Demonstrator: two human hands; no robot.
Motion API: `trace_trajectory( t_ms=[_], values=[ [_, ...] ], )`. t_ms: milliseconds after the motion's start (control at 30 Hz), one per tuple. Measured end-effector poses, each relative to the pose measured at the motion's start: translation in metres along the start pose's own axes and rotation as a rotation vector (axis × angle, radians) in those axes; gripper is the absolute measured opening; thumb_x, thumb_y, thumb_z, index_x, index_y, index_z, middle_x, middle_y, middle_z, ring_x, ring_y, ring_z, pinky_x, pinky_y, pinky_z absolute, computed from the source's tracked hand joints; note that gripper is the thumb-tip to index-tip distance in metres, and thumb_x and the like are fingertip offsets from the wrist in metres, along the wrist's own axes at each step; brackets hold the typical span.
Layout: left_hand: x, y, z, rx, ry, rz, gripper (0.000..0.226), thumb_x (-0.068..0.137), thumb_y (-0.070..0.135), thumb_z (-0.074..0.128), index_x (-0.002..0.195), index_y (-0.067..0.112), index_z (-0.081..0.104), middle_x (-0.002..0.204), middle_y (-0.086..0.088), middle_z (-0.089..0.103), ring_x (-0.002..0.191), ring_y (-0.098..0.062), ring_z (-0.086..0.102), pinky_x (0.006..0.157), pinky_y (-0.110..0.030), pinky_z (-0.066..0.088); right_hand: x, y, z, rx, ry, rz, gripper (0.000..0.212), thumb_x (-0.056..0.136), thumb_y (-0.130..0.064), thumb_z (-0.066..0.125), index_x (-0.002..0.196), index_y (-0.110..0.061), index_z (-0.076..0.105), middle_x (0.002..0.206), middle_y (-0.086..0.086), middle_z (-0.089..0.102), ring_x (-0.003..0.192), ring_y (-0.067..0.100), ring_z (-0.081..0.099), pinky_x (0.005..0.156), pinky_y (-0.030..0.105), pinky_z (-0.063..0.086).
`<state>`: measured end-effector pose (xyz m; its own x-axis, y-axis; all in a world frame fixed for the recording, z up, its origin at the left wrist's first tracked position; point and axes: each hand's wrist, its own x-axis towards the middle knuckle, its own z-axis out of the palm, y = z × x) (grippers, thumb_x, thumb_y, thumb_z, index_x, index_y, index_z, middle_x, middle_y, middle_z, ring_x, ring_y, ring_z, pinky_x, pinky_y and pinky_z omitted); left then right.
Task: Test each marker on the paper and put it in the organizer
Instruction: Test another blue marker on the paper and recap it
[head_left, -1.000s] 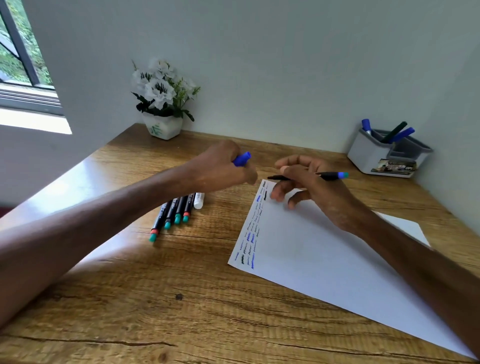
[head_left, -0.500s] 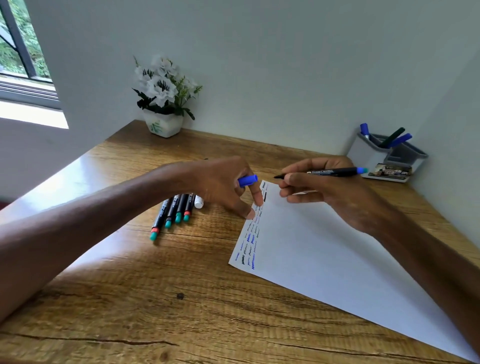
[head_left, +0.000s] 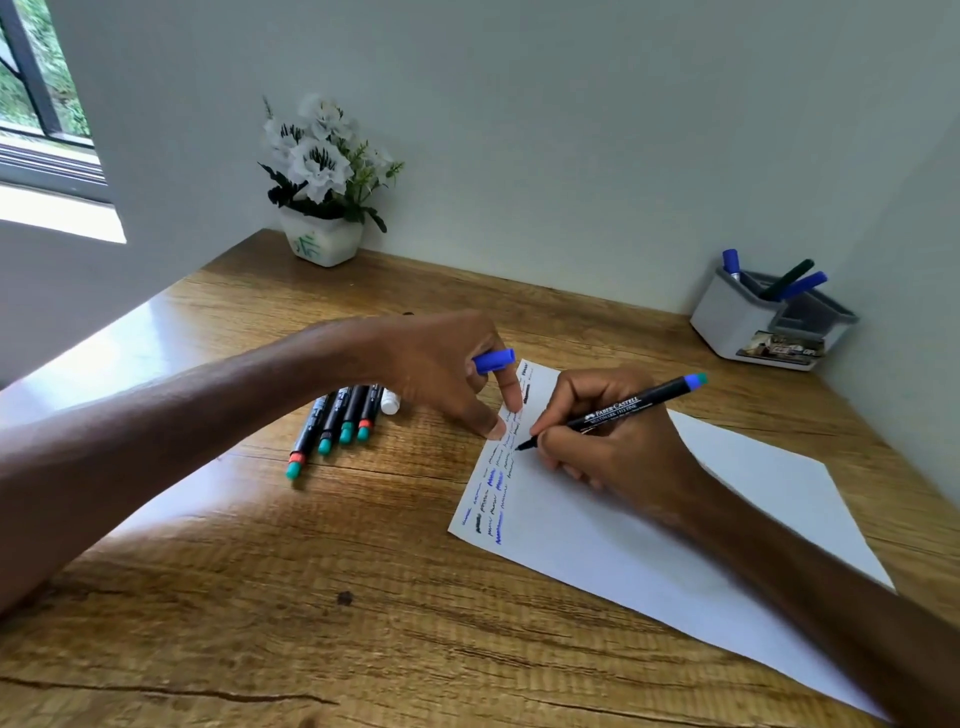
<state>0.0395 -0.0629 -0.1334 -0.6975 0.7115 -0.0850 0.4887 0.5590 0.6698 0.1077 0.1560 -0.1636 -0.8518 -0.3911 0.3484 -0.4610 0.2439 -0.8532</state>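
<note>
The wooden, grained counter (head_left: 311, 597) is filling most of the view, running into a corner of pale walls. A large white sheet of paper (head_left: 649, 545) is lying flat on it toward the right, its left margin carrying rows of short blue and black test scribbles (head_left: 493, 499).

The left hand (head_left: 441, 374) is reaching across from the left, its fingertips pressing on the paper's left edge while its grip is pinching a blue marker cap (head_left: 494, 360) between thumb and fingers. The right hand (head_left: 613, 441) is resting on the sheet, its grip closing round a black fine-tip marker with a blue and teal end (head_left: 613, 410), and the tip is touching the paper just beside the scribbles.

A white pot of white flowers (head_left: 322, 192) is standing at the back left. The white and grey desk organizer (head_left: 737, 322) is sitting in the far right corner, well apart from the paper, with two blue markers and a dark one (head_left: 787, 280) leaning inside.

Four black markers with teal and orange ends (head_left: 337, 421) are lying side by side on the counter just left of the paper, partly under the left hand, with a white piece (head_left: 390, 402) beside them.
</note>
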Motion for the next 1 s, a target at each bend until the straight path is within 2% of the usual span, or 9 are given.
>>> trace_trajectory(
  t_ms=[167,533,733,1000],
  values=[
    [0.0006,-0.0005,0.0003,0.002,0.001,0.004,0.024,0.083,0.027,0.084,0.105,0.025,0.074,0.047,0.014,0.042,0.044,-0.009,0.035,0.048,-0.015,0.033,-0.0002,0.0008,-0.0009,-0.034,-0.009,-0.034,0.007,0.070,0.002,0.069,0.067,0.008,0.069,0.055,0.008,0.066,0.044,0.005,0.052,0.046,0.019,0.041],
    [0.0014,-0.0029,0.0002,0.003,-0.013,0.001,0.025,0.085,0.027,0.083,0.108,0.026,0.072,0.046,0.013,0.043,0.044,-0.008,0.036,0.048,-0.014,0.033,0.0017,0.0044,-0.0003,-0.084,-0.013,-0.082,0.007,0.071,0.005,0.071,0.065,0.008,0.069,0.057,-0.008,0.067,0.048,-0.001,0.056,0.050,0.010,0.041],
    [0.0021,-0.0037,0.0001,0.006,-0.018,-0.009,0.025,0.085,0.028,0.083,0.107,0.027,0.072,0.047,0.012,0.045,0.045,-0.008,0.038,0.053,-0.021,0.036,0.0008,0.0025,0.0011,-0.069,0.001,-0.075,0.010,0.070,0.000,0.072,0.066,0.008,0.069,0.060,0.012,0.067,0.049,0.005,0.054,0.049,0.017,0.042],
    [0.0018,-0.0034,0.0002,0.004,-0.025,-0.003,0.024,0.085,0.027,0.082,0.107,0.027,0.072,0.048,0.012,0.045,0.046,-0.008,0.039,0.053,-0.019,0.036,0.0021,0.0034,0.0021,-0.056,0.023,-0.035,0.013,0.070,-0.001,0.072,0.066,0.010,0.067,0.053,0.002,0.065,0.043,0.003,0.051,0.046,0.017,0.040]
  ],
)
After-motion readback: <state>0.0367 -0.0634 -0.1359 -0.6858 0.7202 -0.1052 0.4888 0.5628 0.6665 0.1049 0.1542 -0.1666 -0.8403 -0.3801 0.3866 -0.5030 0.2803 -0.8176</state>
